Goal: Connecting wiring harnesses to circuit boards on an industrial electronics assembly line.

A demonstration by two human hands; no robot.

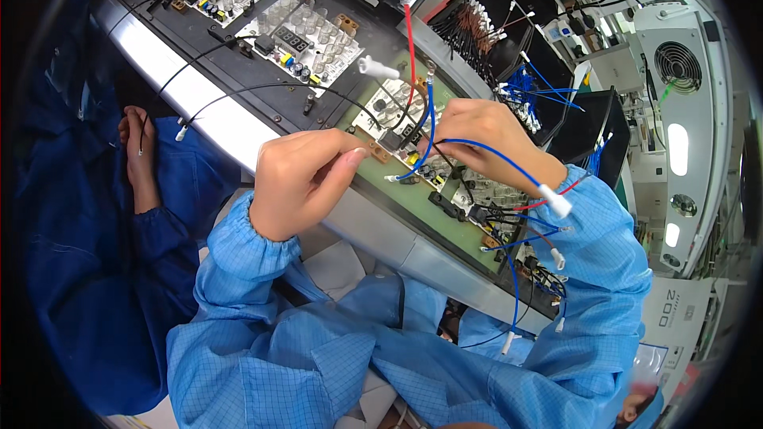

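My left hand hovers over the near edge of the work line, thumb and forefinger drawn together. Anything between those fingers is too small or hidden to make out. Under my right hand lies a white circuit board with a digit display and clear plastic caps. The right fingers are closed at the board, round a blue wire that runs over the hand to a white connector. Their tips are partly hidden. Between my hands, a second blue wire curves down to a small terminal.
More circuit boards sit along the dark line to the left. Wired boards lie to the right. Red wires hang from above. Black and blue wire bundles fill bins behind. At left is another person's hand; a fan machine stands right.
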